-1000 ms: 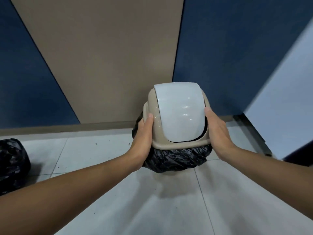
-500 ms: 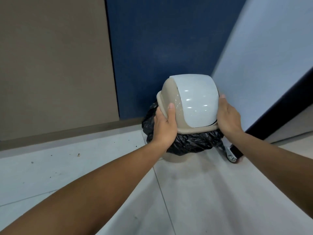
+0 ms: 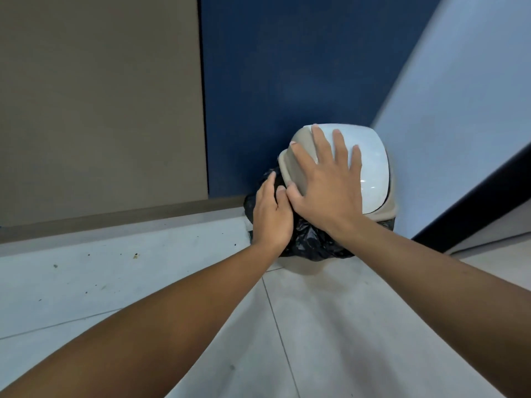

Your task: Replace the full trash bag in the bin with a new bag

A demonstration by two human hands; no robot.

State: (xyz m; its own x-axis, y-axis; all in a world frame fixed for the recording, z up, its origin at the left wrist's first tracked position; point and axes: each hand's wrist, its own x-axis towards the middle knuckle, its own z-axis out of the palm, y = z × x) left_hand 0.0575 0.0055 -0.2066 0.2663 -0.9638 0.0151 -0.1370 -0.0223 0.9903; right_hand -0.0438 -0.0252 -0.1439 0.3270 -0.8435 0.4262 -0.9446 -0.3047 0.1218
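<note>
A small bin stands on the floor in the corner, topped by a beige lid [image 3: 297, 165] with a white swing flap [image 3: 370, 159]. A black trash bag [image 3: 313, 242] is folded out over the bin's rim below the lid. My right hand [image 3: 327, 185] lies flat on top of the lid, fingers spread. My left hand [image 3: 271, 216] rests against the bag at the bin's left side, just under the lid's edge, fingers curled onto the plastic. The bin's body is hidden by the bag and my hands.
A blue wall panel [image 3: 287, 81] stands behind the bin, a tan panel [image 3: 100, 96] to its left, and a pale panel [image 3: 459, 124] to the right. The light tiled floor [image 3: 143, 282] carries a few crumbs near the baseboard.
My right hand left the lid's right side and now lies flat on top. My left hand dropped from the lid's left edge onto the bag. The view shifted right and nearer.
</note>
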